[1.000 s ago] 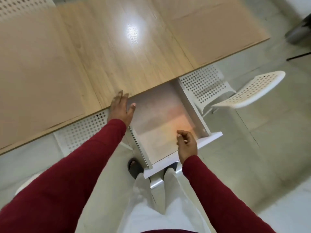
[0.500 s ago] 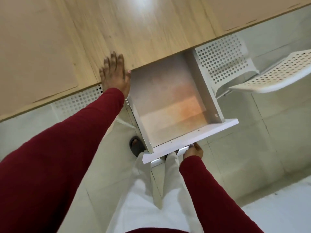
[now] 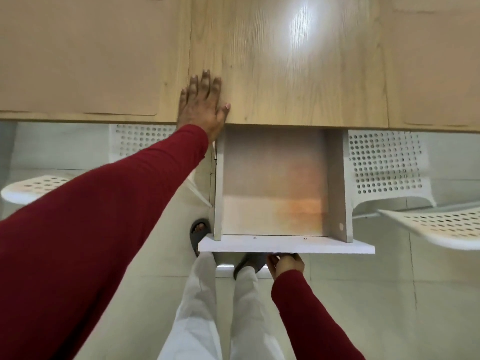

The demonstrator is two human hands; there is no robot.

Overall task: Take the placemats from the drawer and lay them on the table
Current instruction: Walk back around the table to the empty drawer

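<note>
Placemats (image 3: 272,183): lying flat in the open drawer (image 3: 337,185), long axis toward the desk (image 3: 259,61).
Left hand (image 3: 202,105): pressing spread on the desk, just beside the drawer, nearer.
Right hand (image 3: 287,263): gripping under the drawer front (image 3: 285,247).

You stand on pale floor tiles (image 3: 441,307) in dark sandals (image 3: 198,233), white perforated chairs (image 3: 384,167) on either side.

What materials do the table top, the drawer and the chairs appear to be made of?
Table top: light wood or wood-look laminate; grain lines, glossy lamp reflection.
Drawer: probably white-coated board; smooth matte front, two small screws.
Chairs: likely white moulded plastic, with round perforations.
</note>
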